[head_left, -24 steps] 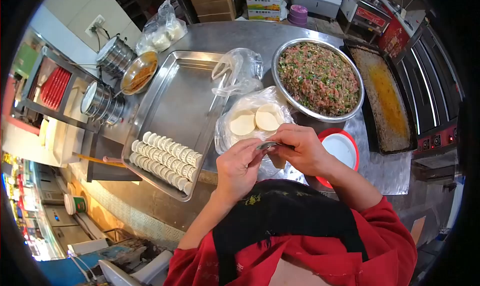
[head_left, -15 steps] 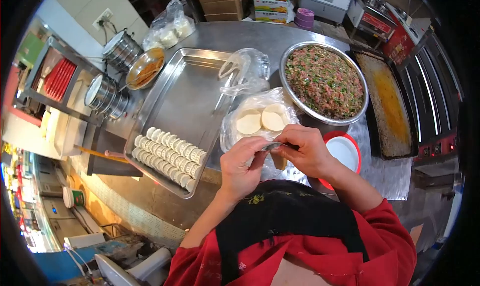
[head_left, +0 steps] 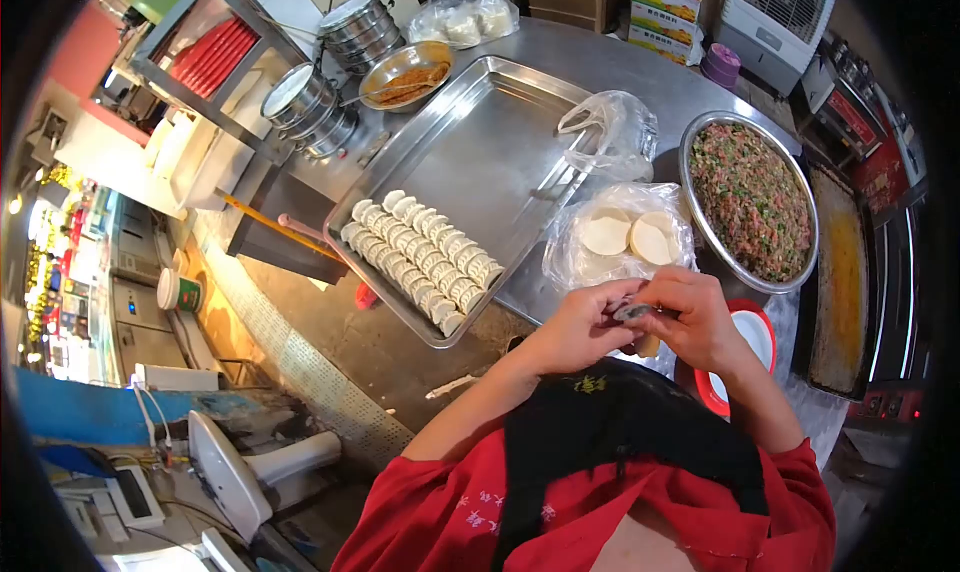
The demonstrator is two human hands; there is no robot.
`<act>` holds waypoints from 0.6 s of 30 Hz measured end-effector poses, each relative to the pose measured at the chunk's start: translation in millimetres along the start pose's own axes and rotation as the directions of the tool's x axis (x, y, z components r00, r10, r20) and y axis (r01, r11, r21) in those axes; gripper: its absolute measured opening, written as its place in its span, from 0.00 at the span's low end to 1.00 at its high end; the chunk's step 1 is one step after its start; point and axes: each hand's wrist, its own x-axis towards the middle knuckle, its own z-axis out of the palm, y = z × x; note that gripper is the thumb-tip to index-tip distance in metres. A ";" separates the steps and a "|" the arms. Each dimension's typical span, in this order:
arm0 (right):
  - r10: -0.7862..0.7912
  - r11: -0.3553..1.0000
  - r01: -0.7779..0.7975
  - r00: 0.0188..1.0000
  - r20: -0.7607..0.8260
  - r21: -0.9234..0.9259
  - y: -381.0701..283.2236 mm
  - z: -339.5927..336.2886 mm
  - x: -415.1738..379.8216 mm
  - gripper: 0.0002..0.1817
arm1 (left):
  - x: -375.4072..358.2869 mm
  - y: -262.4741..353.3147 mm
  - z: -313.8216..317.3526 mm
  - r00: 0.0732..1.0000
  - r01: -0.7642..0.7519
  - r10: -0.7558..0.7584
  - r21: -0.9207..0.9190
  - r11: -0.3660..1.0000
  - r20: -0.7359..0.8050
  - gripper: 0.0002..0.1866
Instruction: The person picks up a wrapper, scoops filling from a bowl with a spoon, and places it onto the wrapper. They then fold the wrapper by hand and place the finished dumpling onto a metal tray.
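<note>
My left hand (head_left: 583, 324) and my right hand (head_left: 692, 317) meet in front of the apron, fingers pinched together on a small dumpling (head_left: 630, 313). Fingers hide most of it. Below my right hand pokes the end of a wooden stick (head_left: 648, 346); its other end is hidden. Just beyond the hands, round dumpling wrappers (head_left: 606, 234) lie in two stacks on a clear plastic bag (head_left: 570, 257). To the right of them stands a steel bowl (head_left: 688, 172) of minced meat filling (head_left: 752, 197) with green bits. Several rows of pleated dumplings (head_left: 425, 257) sit at the near end of a metal tray (head_left: 490, 122).
A red-rimmed white bowl (head_left: 768, 322) is partly behind my right forearm. A dark baking pan (head_left: 838, 282) lies at the right edge. Beyond the tray are a bowl of reddish-brown seasoning (head_left: 405, 80), stacked steel tins (head_left: 310, 112) and a knotted plastic bag (head_left: 615, 132).
The view has turned left, so the table's things appear further right. My fingers have shifted along the dumpling, and my hands have come closer together around it.
</note>
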 end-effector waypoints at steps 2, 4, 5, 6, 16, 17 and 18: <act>-0.028 0.999 0.027 0.999 0.021 0.019 -4.8 2.4 7.1 0.06 | -5.4 7.5 -2.4 0.993 0.118 -0.118 -0.026 0.993 -0.016 0.24; -0.091 0.995 0.087 0.993 0.073 0.051 -4.6 4.5 11.8 0.04 | -5.8 3.3 -4.9 0.999 -0.048 0.049 0.087 0.995 -0.009 0.20; -0.089 0.996 0.089 0.988 0.125 0.006 -6.3 4.0 14.3 0.03 | -5.4 1.3 -5.8 0.976 -0.212 0.217 0.208 0.955 -0.001 0.17; -0.087 0.996 0.087 0.988 0.125 0.001 -5.3 7.1 16.5 0.04 | -7.7 1.7 -8.7 0.976 -0.217 0.217 0.188 0.958 0.020 0.17; 0.253 0.957 -0.232 0.961 -0.110 0.173 4.2 22.1 33.4 0.05 | -12.3 -14.9 -28.9 0.872 -0.191 0.242 0.159 0.969 -0.427 0.20; 0.225 0.971 -0.217 0.972 -0.073 0.099 2.0 24.4 34.1 0.05 | -12.3 -16.1 -31.0 0.870 -0.193 0.243 0.156 0.969 -0.429 0.20; 0.170 0.978 -0.154 0.980 -0.106 0.143 0.5 31.0 36.3 0.06 | -12.3 -17.0 -32.7 0.850 -0.211 0.289 0.218 0.953 -0.441 0.21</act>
